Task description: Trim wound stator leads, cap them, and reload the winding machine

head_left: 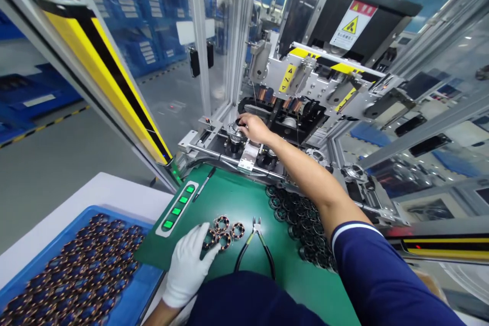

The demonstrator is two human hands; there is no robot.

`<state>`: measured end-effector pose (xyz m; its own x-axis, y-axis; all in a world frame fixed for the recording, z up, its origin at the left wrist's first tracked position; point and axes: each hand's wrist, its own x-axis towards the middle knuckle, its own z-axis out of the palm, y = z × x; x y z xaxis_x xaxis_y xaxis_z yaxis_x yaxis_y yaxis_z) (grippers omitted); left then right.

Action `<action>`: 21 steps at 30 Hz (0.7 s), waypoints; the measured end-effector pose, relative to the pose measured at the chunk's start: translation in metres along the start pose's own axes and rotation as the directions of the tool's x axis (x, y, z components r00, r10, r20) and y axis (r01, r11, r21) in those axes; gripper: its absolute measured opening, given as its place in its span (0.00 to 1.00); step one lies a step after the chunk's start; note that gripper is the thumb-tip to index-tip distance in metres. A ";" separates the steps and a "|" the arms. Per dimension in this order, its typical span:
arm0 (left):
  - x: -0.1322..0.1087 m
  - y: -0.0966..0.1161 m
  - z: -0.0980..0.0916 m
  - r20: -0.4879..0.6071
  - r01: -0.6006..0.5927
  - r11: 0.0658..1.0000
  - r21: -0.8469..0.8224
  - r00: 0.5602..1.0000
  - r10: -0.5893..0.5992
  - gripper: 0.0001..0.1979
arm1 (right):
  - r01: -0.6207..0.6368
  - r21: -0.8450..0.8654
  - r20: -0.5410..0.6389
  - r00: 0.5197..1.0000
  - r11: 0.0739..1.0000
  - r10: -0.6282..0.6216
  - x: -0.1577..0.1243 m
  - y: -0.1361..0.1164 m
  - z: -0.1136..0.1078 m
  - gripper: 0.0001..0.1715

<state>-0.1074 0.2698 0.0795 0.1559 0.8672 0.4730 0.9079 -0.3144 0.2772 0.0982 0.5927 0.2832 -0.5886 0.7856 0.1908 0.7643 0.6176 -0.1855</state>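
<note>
My left hand (pixel 191 261), in a white glove, curls thumb and fingers around a copper-wound stator (pixel 209 239) on the green mat (pixel 244 198). Several more copper-wound stators (pixel 222 223) sit close beside its fingertips. Bare and stretched far forward, my right hand (pixel 254 128) reaches into the machine (pixel 290 81). Its bent fingers close on a dark ring-shaped part (pixel 238 122) at the top of a round metal fixture (pixel 235 135); the fingers partly hide this part. Cutting pliers (pixel 256 226) with black and green handles lie on the mat, jaws pointing away.
Black ring cores (pixel 296 219) are massed at the mat's right. A blue tray (pixel 158 270) of copper-wound stators stands at lower left. A pen (pixel 204 183) lies near a strip of green buttons (pixel 178 209). Yellow-black posts (pixel 110 81) and a metal rail (pixel 225 158) border the machine.
</note>
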 end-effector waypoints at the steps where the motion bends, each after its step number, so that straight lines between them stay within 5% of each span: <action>1: -0.001 0.000 0.000 0.005 0.000 1.000 -0.002 1.000 0.000 0.29 | 0.004 -0.019 0.014 1.000 1.000 -0.004 0.001 -0.001 -0.001 0.08; 10: 0.000 -0.001 0.000 0.031 0.013 1.000 -0.019 0.999 -0.012 0.28 | 0.007 -0.150 0.117 0.993 0.989 0.010 0.013 -0.005 -0.005 0.10; 21: 0.002 0.000 -0.001 0.069 0.051 0.998 -0.040 0.996 -0.048 0.27 | 0.075 -0.131 0.091 0.994 0.988 -0.064 0.014 0.002 0.003 0.12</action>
<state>-0.1073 0.2709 0.0813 0.1385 0.9061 0.3999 0.8984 -0.2848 0.3343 0.0909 0.6049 0.2824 -0.6576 0.7448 0.1137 0.7457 0.6649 -0.0425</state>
